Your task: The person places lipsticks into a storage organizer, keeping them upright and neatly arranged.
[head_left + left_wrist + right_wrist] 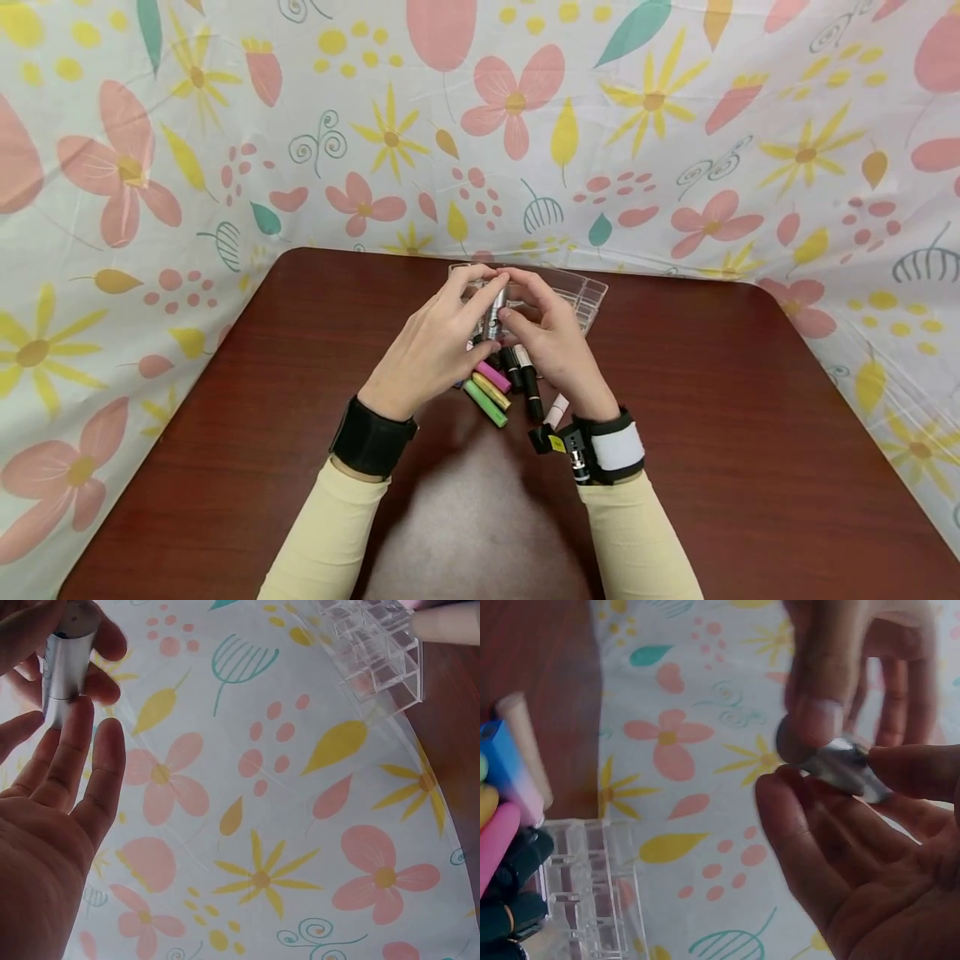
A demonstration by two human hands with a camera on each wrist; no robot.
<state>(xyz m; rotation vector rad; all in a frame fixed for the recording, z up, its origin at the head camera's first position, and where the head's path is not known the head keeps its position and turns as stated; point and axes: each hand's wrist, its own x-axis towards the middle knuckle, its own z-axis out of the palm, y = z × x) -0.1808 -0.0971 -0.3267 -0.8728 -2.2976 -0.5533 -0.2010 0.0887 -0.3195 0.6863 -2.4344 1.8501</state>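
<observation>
Both hands meet around a silver tube [495, 315], which looks like a lipstick, held above the pile. The left hand [438, 337] pinches it from the left, its thumb pressed at the lower end in the right wrist view. From the other side the right hand [557, 343] grips the tube, thumb tip on its side and fingers behind. The silver tube [69, 656] shows a seam round its body in the left wrist view. Beneath the hands lie a pink tube [493, 377], a gold tube [491, 390] and a green tube [486, 403].
Behind the hands stands a clear compartmented organizer [592, 292], partly hidden by them. Several black tubes [531, 392] and a pale pink tube [557, 410] lie near the right wrist. A blue-to-pink tube [510, 769] and a beige tube [523, 746] show beside the organizer. Patterned cloth hangs behind the brown table.
</observation>
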